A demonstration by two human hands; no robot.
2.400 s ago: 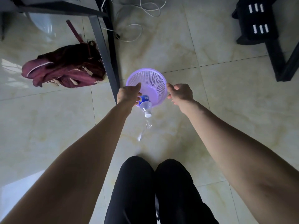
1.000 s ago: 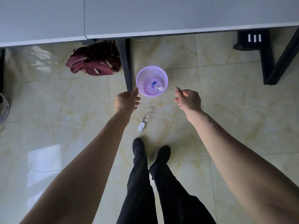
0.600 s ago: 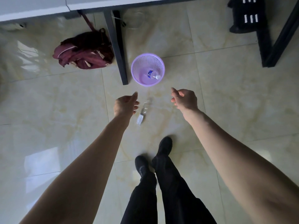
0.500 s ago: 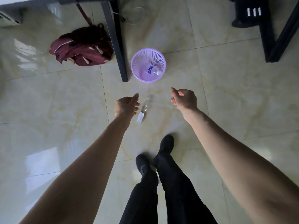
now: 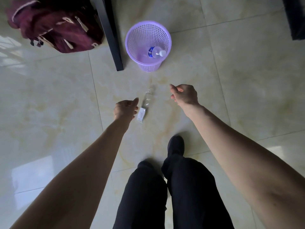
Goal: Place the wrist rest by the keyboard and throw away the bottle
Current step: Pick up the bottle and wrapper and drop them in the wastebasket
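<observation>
A clear plastic bottle (image 5: 156,52) with a blue label and white cap lies inside the purple mesh waste basket (image 5: 132,40) on the tiled floor. My left hand (image 5: 125,109) hangs over the floor well short of the basket, fingers loosely curled and holding nothing. My right hand (image 5: 184,95) is a little farther forward, also loose and holding nothing. Neither the wrist rest nor the keyboard is in view.
A clear plastic wrapper with a white end (image 5: 144,105) lies on the floor between my hands. A black desk leg (image 5: 112,33) stands just left of the basket, a maroon backpack (image 5: 54,25) beyond it. Another black frame (image 5: 295,19) is far right. My dark-trousered legs (image 5: 165,187) are below.
The bottle left my left hand and dropped into the basket. Both hands came back from the basket's rim toward me, and the view rose and then tilted down at the floor.
</observation>
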